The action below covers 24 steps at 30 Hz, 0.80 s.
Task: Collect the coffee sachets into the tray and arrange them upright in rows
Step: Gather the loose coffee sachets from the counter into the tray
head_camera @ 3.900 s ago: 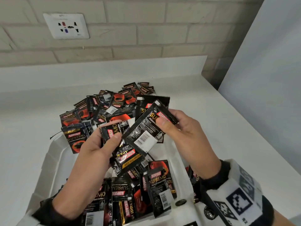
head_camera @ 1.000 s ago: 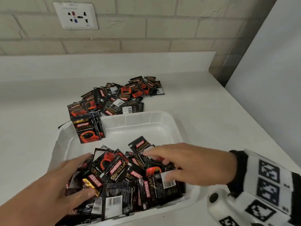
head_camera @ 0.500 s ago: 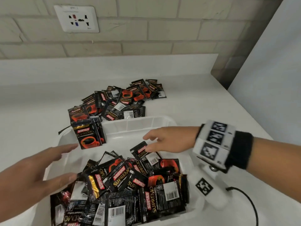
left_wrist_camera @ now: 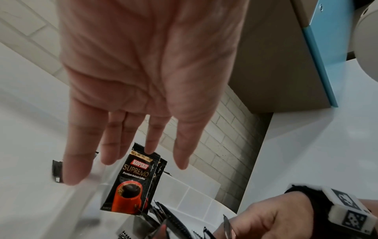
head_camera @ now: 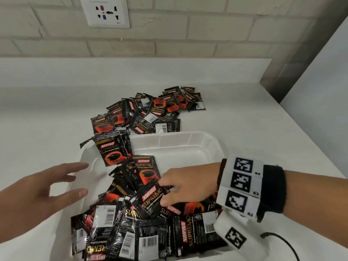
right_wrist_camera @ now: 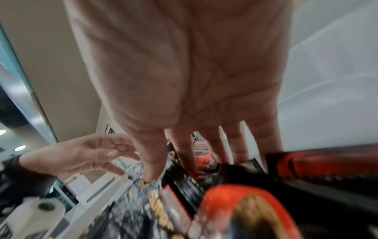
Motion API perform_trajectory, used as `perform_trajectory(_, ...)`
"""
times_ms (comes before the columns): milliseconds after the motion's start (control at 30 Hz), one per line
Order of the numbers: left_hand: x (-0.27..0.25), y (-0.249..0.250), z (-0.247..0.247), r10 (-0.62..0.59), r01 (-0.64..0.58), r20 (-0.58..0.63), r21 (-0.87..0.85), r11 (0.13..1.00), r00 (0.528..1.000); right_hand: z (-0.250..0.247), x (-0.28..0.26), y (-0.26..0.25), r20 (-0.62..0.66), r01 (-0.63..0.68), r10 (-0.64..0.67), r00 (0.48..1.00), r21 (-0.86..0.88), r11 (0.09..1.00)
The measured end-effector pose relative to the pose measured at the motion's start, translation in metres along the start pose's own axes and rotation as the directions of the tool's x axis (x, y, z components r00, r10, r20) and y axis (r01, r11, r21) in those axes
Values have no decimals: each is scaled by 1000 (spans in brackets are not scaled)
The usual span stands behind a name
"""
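A white plastic tray [head_camera: 190,140] is being seen on the white tabletop [head_camera: 254,129], with a loose jumble of black coffee sachets [head_camera: 150,228] lying flat and overlapping across its near half. At the tray's far left corner a few upright sachets [head_camera: 112,149] are being propped against the wall, the front one facing the camera; the same upright sachets [left_wrist_camera: 132,184] are being shown in the left wrist view just beyond the fingertips. A second pile of sachets [head_camera: 148,113] is lying on the tabletop just behind the tray, outside it.

The right hand [head_camera: 190,183] is being lowered onto the jumble in the tray, its fingers [head_camera: 165,180] being kept fairly straight and slightly spread, with the fingertips touching the top sachets; in the right wrist view the right hand [right_wrist_camera: 184,80] is being shown with its fingertips pressing on the packets, nothing being pinched as far as can be told through the blur.

The left hand [head_camera: 37,193] is being held above the tray's left rim, palm down, its fingers [head_camera: 75,166] being spread wide and holding nothing. A wall socket [head_camera: 105,11] is being seen on the brick wall behind, and a marked wrist band [head_camera: 243,183] is being worn on the right forearm.
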<state>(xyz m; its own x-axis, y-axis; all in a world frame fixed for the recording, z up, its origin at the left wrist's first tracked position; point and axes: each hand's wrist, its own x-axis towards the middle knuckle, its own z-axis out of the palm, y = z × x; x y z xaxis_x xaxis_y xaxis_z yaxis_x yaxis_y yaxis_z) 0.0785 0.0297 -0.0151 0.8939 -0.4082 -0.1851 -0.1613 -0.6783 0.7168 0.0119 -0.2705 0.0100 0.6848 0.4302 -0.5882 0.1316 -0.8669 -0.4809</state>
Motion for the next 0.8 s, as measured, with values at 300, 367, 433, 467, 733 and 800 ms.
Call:
perform_trajectory(300, -7, 13, 4, 28, -27, 11, -78, 997, 1000, -27, 28, -2, -192, -241, 252, 948, 82, 967)
perform_trajectory(367, -7, 13, 3, 38, -38, 10, -75, 996, 999, -23, 39, -7, -145, -224, 230, 962, 56, 973)
perform_trajectory(433, -7, 10, 1, 31, -30, 9, -67, 997, 999, -17, 46, -16, -111, -174, 175, 978, 16, 985)
perform_trajectory(467, -6, 9, 0, 23, -22, 6, -67, 998, 1000, -13, 47, -21, -93, -147, 145, 985, -13, 989)
perform_trajectory(733, -4, 12, 0, 23, -20, 23, -107, 994, 999, 3, 59, -57, -113, 38, -50, 992, -106, 994)
perform_trajectory(800, -4, 10, 0, 22, -20, 18, -103, 994, 1000, 4, 63, -63, -113, 49, -64, 992, -124, 991)
